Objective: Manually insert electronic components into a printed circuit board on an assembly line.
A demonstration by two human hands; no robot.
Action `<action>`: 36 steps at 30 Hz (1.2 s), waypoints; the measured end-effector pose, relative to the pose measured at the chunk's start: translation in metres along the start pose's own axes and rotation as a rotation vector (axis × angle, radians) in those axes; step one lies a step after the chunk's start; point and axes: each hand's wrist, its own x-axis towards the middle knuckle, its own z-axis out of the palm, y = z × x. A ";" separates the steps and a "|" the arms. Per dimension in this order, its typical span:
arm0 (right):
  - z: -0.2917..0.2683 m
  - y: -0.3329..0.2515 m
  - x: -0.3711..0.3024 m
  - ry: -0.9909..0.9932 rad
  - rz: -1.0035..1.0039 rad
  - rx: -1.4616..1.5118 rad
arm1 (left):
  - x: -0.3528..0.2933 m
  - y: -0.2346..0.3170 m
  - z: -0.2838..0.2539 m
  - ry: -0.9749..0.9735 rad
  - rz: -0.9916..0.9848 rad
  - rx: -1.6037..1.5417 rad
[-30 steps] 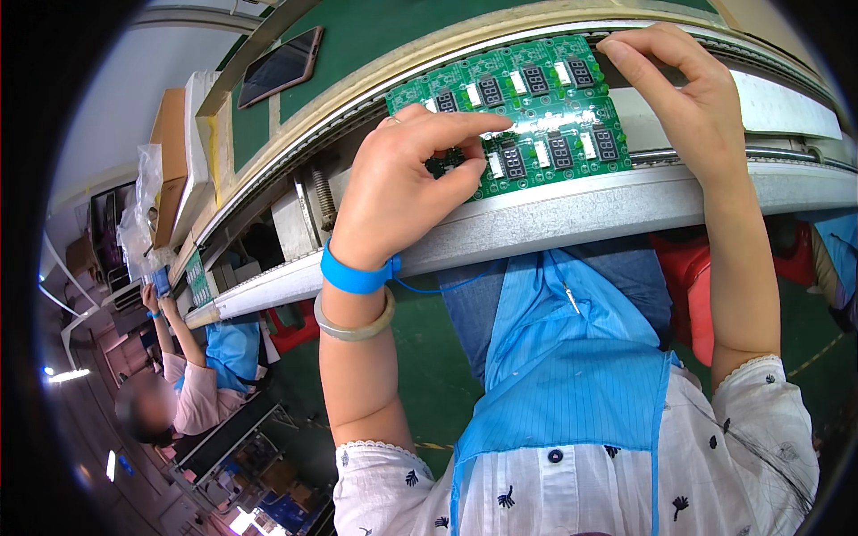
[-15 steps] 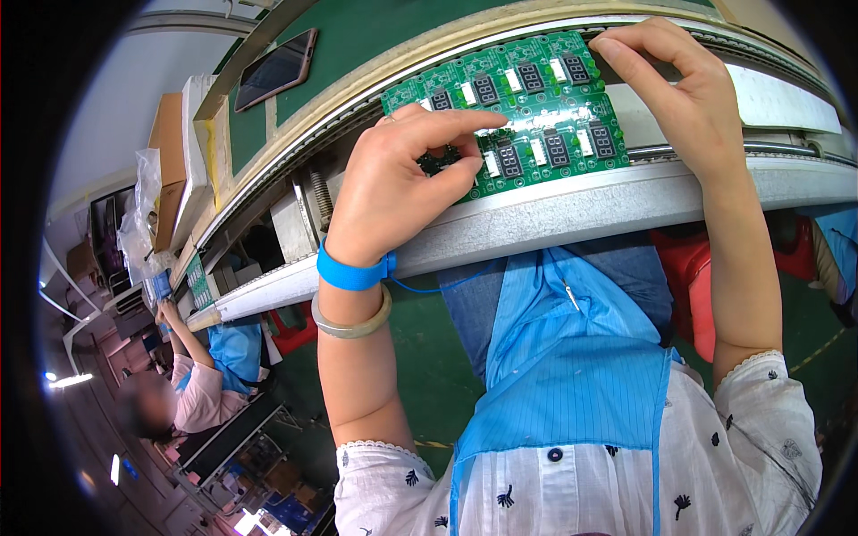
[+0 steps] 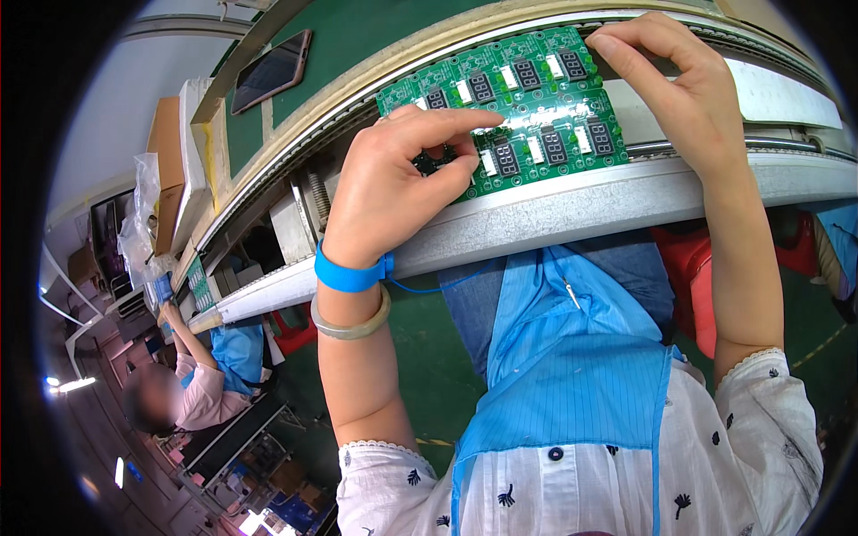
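Note:
A green circuit board panel [image 3: 527, 116] lies across the metal rails, with two rows of dark digit displays [image 3: 554, 146], white connectors [image 3: 535, 150] and small green parts. Over its left end is my left hand [image 3: 398, 179], index finger stretched along the board and thumb below it. A cluster of small dark parts [image 3: 433, 161] shows in the gap between them, seemingly held in the curled fingers; their kind is unclear. At the board's far right corner, my right hand [image 3: 684, 103] has thumb and index fingertip pinched together. Whatever they pinch is too small to make out.
The near metal rail [image 3: 572, 201] runs between the board and my lap. Beyond the far rail, a phone [image 3: 273, 71] lies on a green surface. Cardboard [image 3: 167, 170] and clear plastic wrap [image 3: 138, 214] are at the left. Farther down the line a co-worker [image 3: 201, 393] sits.
The whole view has shifted very slightly. Both hands keep nearly the same pose and place over the board, and the co-worker's head has moved a little.

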 end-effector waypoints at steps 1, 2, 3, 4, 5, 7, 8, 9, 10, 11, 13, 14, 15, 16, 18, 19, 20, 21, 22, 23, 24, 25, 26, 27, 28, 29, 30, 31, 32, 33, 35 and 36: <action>0.000 0.001 0.000 0.000 0.001 0.000 | 0.000 0.000 0.000 0.002 0.003 0.005; 0.001 0.001 -0.001 0.001 0.002 0.005 | 0.000 0.001 0.001 0.001 0.003 0.005; 0.001 0.002 -0.001 0.003 0.002 0.009 | 0.000 0.001 0.001 0.007 0.014 0.035; 0.001 0.002 -0.001 0.003 0.003 0.009 | -0.001 0.002 0.002 0.014 0.025 0.066; 0.001 0.002 -0.001 0.003 0.003 0.006 | -0.001 0.002 0.002 0.013 0.025 0.066; 0.001 0.002 -0.001 0.003 0.003 0.003 | -0.001 0.003 0.002 0.019 0.021 0.080; 0.001 0.003 -0.001 0.004 0.002 0.004 | -0.001 0.003 0.002 0.019 0.021 0.080; 0.001 0.003 -0.002 0.004 0.002 0.006 | -0.001 0.003 0.003 0.020 0.020 0.079; 0.001 0.003 -0.002 0.004 0.002 0.006 | -0.001 0.003 0.003 0.020 0.019 0.078; 0.001 0.002 -0.001 0.004 0.001 0.009 | -0.001 0.003 0.002 0.020 0.020 0.078; 0.001 0.001 0.000 0.005 -0.001 0.013 | -0.001 0.002 0.002 0.009 0.008 0.029; 0.000 0.001 0.000 0.006 -0.004 0.025 | -0.001 0.001 0.002 0.009 0.008 0.029; 0.000 0.000 0.000 0.007 -0.007 0.035 | 0.000 0.001 0.002 0.007 0.005 0.022; -0.001 -0.015 0.004 0.006 -0.007 0.037 | -0.001 0.000 0.002 0.006 -0.002 0.016; -0.006 -0.048 0.011 0.049 0.178 0.063 | -0.001 0.000 0.002 0.002 -0.010 0.010; -0.006 -0.050 0.011 0.050 0.178 0.063 | 0.000 0.001 0.001 -0.002 -0.015 0.004; -0.006 -0.051 0.011 0.061 0.173 0.067 | 0.000 0.002 0.001 -0.002 -0.015 0.005; -0.006 -0.051 0.011 0.072 0.166 0.071 | 0.000 0.002 0.001 -0.004 -0.013 0.009; -0.006 -0.051 0.011 0.072 0.166 0.072 | 0.000 0.003 0.001 -0.005 -0.011 0.013; -0.006 -0.051 0.011 0.067 0.161 0.070 | 0.000 0.003 0.001 -0.005 -0.011 0.014; -0.007 -0.050 0.011 0.062 0.155 0.068 | 0.000 0.003 0.001 -0.004 -0.011 0.019; -0.007 -0.050 0.011 0.062 0.155 0.069 | 0.000 0.003 0.001 -0.002 -0.010 0.024; -0.007 -0.051 0.011 0.062 0.158 0.068 | 0.000 0.003 0.001 -0.003 -0.010 0.024; -0.007 -0.051 0.011 0.062 0.160 0.068 | 0.000 0.003 0.001 -0.005 -0.008 0.039; -0.007 -0.050 0.011 0.062 0.160 0.068 | 0.000 0.004 0.001 -0.008 -0.006 0.054; -0.006 -0.050 0.011 0.060 0.164 0.068 | 0.000 0.004 0.001 -0.009 -0.006 0.054; -0.006 -0.050 0.011 0.059 0.167 0.068 | 0.000 0.004 0.001 -0.004 -0.002 0.056; -0.006 -0.050 0.011 0.059 0.167 0.068 | 0.000 0.004 0.001 0.001 0.002 0.058; -0.006 -0.051 0.011 0.061 0.162 0.069 | 0.000 0.004 0.000 0.001 0.002 0.058; -0.006 -0.051 0.011 0.064 0.157 0.070 | 0.000 0.004 0.000 -0.005 0.007 0.065; -0.006 -0.051 0.011 0.069 0.159 0.070 | 0.001 0.004 0.000 -0.010 0.011 0.071; -0.006 -0.051 0.011 0.074 0.162 0.071 | 0.001 0.004 0.000 -0.012 0.009 0.073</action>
